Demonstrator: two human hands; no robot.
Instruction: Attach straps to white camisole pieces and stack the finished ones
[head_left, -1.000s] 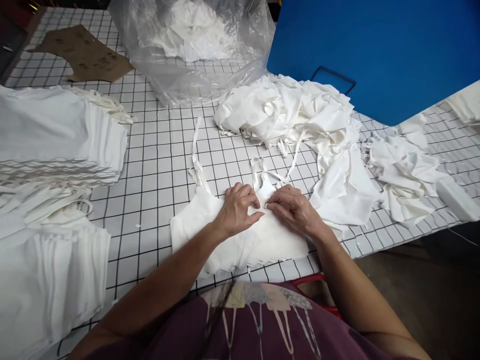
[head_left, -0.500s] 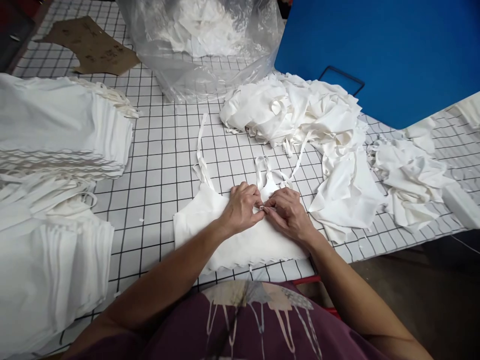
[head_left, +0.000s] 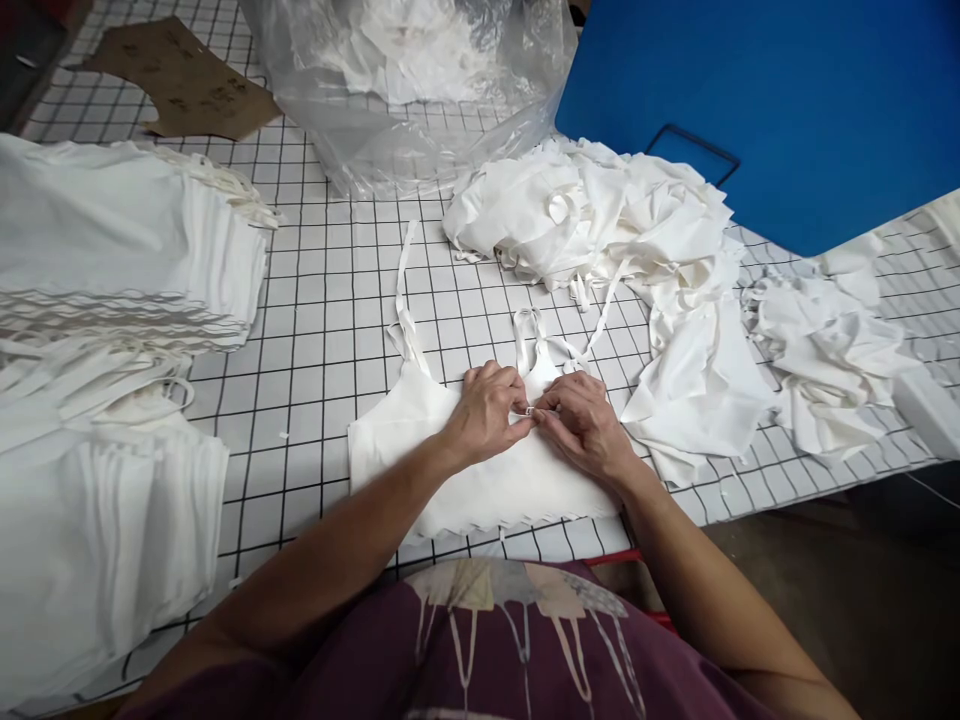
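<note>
Fingertips of left hand (head_left: 491,410) and right hand (head_left: 581,425) pinch together on a small clip (head_left: 529,411) at the white garment's (head_left: 420,450) neckline, steadying it flat against the counter (head_left: 315,330) beneath the grip.

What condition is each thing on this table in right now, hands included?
Left hand: pinching a small clip on the garment.
Right hand: pinching the same spot.
White garment: flat, straps spread out.
Loose heap: crumpled, tangled.
Folded stacks: neat, layered.
Plastic bag: open, holding white fabric.
Cardboard pattern: lying flat.
</note>
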